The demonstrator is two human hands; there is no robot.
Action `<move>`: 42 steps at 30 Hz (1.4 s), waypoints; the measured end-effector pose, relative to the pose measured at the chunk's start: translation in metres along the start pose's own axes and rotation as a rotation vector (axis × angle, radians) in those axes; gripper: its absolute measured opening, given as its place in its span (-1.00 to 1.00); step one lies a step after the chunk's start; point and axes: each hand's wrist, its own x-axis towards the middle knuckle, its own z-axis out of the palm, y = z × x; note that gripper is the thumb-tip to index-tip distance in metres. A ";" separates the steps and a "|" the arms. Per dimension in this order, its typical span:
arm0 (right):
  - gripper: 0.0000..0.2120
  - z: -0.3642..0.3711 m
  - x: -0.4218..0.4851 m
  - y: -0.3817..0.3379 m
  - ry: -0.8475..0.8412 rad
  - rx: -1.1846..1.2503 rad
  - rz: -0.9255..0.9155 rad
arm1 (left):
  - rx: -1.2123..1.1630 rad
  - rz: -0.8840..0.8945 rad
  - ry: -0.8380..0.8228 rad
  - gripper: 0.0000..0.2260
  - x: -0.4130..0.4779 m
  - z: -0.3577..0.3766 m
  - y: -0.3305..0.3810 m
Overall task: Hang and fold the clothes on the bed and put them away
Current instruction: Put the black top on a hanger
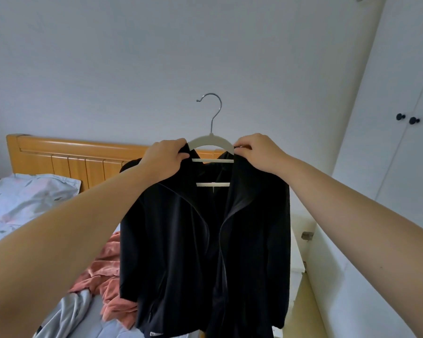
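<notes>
Jacket (181, 240), black and open down the front, drapes from a pale hanger (211, 140) held up before the wall with both arms stretched out. The hanger's metal hook points upward. At the hanger's left end, the left hand (164, 159) has its grip closed round the collar fabric. At the hanger's right end, the right hand (259, 152) keeps a narrow grip, pinching the collar edge between thumb and fingertips. Below and left of the hanger lies the bed (22, 203), with a pink garment (108, 276) and a light grey garment (69, 311) crumpled on it. Right of the hanger stands a white wardrobe (401, 167), doors closed.
</notes>
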 end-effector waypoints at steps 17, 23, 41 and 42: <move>-0.73 -0.001 -0.001 -0.003 -0.170 -0.284 0.058 | 0.055 0.031 -0.038 -0.85 -0.023 0.014 -0.003; -0.83 -0.006 0.018 -0.010 -0.088 -0.123 0.040 | -0.028 0.002 -0.028 -0.85 -0.023 0.019 0.003; -0.85 0.013 -0.023 0.106 0.483 0.008 0.674 | -0.256 -0.241 0.223 -0.88 -0.006 -0.003 -0.036; -0.89 0.010 -0.026 0.114 0.371 -0.053 0.747 | -0.250 -0.245 0.225 -0.88 -0.006 -0.004 -0.037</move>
